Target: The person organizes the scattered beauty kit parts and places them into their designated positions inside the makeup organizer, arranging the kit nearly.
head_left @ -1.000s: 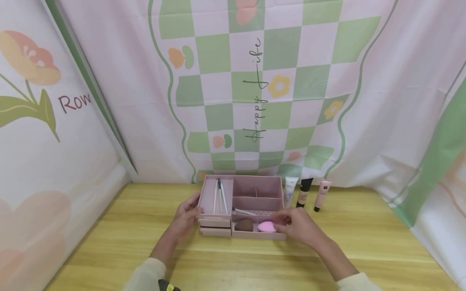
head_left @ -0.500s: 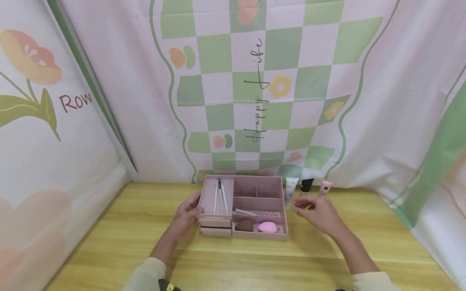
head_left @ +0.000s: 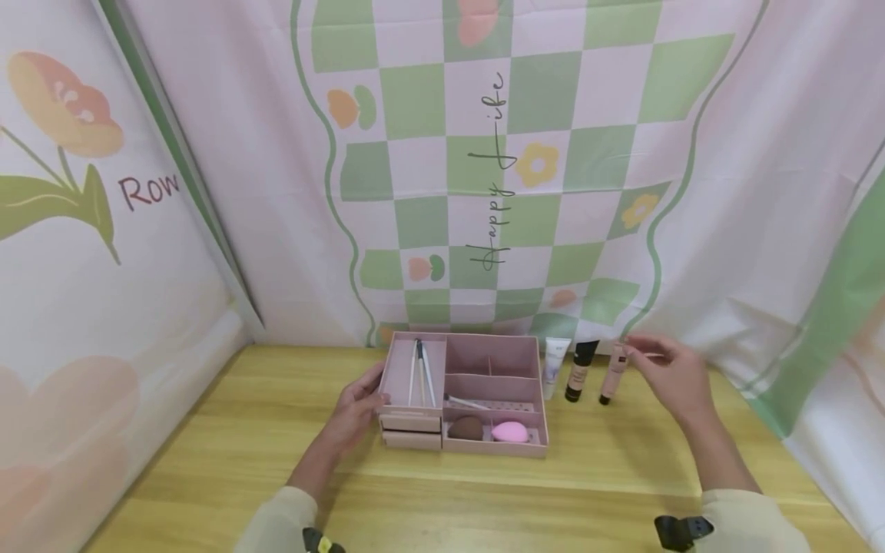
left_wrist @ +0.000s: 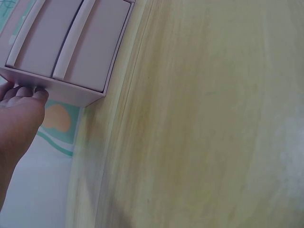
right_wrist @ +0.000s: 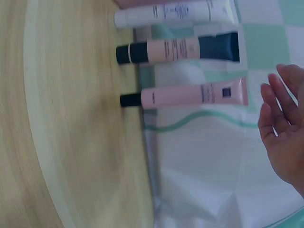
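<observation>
While our left hand (head_left: 356,411) rests open against the organizer (head_left: 462,393), three tubes stand right; the pink tube (head_left: 613,372) sits just beside our empty, relaxed right hand (head_left: 669,374).

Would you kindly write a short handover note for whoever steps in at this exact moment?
Left hand: fingers rest against the left side of the pink organizer, holding nothing.
Right hand: open, fingertips close to the top of the pink tube; contact cannot be told.
Three tubes stand against the backdrop, right of the organizer: white tube, dark-capped beige tube, pink tube.
Done: brushes in the left compartment, brown sponge and pink sponge in the front one.
Left: the tubes are outside the organizer; its back compartments look empty.
</observation>
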{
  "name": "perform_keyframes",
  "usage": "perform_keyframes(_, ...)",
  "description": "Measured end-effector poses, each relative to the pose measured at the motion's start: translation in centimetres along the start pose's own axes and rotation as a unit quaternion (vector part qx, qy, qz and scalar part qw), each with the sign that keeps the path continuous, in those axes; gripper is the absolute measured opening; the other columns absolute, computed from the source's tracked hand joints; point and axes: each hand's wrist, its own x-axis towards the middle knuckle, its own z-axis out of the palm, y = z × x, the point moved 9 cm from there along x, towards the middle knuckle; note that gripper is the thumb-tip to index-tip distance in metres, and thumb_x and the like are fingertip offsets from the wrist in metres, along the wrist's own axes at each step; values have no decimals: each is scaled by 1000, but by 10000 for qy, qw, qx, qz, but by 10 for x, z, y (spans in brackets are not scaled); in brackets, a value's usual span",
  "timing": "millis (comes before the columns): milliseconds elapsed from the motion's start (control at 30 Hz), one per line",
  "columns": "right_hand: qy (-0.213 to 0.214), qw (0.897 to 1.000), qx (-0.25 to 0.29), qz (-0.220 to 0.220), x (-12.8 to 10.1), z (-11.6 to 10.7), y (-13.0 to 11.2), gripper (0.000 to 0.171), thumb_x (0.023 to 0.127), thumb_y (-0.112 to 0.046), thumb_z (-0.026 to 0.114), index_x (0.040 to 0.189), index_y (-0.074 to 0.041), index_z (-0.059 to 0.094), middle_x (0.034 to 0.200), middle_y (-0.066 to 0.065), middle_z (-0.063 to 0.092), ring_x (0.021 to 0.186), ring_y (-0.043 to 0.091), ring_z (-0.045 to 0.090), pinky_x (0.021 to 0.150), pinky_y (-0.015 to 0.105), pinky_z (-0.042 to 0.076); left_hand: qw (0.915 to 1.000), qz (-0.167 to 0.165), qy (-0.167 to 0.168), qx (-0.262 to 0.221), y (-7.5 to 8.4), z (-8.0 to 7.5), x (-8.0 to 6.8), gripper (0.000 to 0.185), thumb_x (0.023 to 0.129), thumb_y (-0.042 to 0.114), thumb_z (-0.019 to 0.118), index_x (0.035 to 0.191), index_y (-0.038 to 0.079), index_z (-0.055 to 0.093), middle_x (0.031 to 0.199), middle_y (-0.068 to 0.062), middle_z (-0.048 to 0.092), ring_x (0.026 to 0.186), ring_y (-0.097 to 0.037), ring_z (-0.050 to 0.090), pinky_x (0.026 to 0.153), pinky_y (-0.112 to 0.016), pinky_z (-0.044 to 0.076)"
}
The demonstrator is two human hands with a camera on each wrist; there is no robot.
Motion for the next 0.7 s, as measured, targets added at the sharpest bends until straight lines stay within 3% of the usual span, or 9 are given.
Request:
perform_keyframes(67, 168, 9996, 145, 174, 3, -5, 11, 42, 98, -29, 66, 126, 2, 65, 91, -45, 53, 79, -21, 55, 69, 2, 50, 10000, 35, -45, 25, 0, 0, 0, 76, 92, -4, 49, 159, -7, 12, 170, -26, 4, 159, -43, 6, 128, -46, 14)
perform_keyframes(200, 408, 9974, 421, 426, 7, -8, 28, 44, 98, -30, 66, 127, 3, 64, 91, -46, 53, 80, -21, 55, 71, -1, 49, 9999, 77, -82, 27, 0, 1, 0, 76, 91, -6, 48, 158, -9, 12, 169, -27, 5, 158, -43, 7, 126, -42, 17)
perform_keyframes(400, 83, 9957, 588, 717, 9, 5, 48, 55, 98, -36, 66, 134, 5, 58, 94, -46, 52, 88, -22, 51, 77, -4, 45, 10000, 55, -82, 0, 0, 0, 0, 76, 91, -6, 48, 159, -8, 13, 170, -27, 6, 158, -42, 8, 126, -39, 19)
perform_keyframes(433, -36, 9957, 555, 747, 9, 8, 50, 57, 98, -37, 65, 136, 5, 57, 97, -39, 60, 88, -22, 50, 77, -4, 46, 10000, 54, -71, 2, 0, 0, 0, 76, 91, -6, 48, 159, -8, 13, 170, -27, 6, 158, -42, 8, 126, -40, 18)
perform_keyframes(567, -338, 9947, 525, 817, 9, 19, 56, 62, 98, -39, 65, 139, 6, 54, 102, -30, 63, 88, -24, 48, 76, -3, 47, 10000, 31, -50, 14, 0, 0, 0, 75, 91, -6, 47, 159, -8, 13, 170, -26, 6, 159, -41, 7, 127, -42, 16)
perform_keyframes(633, -491, 9940, 560, 802, 10, 24, 57, 62, 99, -35, 64, 140, 9, 51, 115, -4, 73, 88, -25, 47, 76, -3, 48, 10000, 24, -42, 13, 0, -1, 0, 75, 91, -6, 47, 159, -7, 14, 170, -26, 6, 159, -41, 7, 127, -42, 16)
perform_keyframes(667, -557, 9935, 587, 801, 10, 27, 58, 62, 99, -34, 64, 141, 9, 50, 117, -1, 73, 88, -26, 47, 76, -3, 48, 10000, 26, -33, 24, 0, -1, 0, 75, 91, -6, 47, 159, -7, 14, 170, -26, 6, 159, -41, 8, 127, -42, 16)
perform_keyframes(700, -624, 9930, 613, 792, 10, 30, 58, 61, 100, -33, 63, 141, 10, 48, 125, 12, 71, 88, -26, 47, 77, -3, 48, 10000, 44, -35, 38, 1, 0, 0, 75, 91, -6, 47, 158, -8, 14, 170, -26, 5, 158, -42, 7, 127, -43, 16)
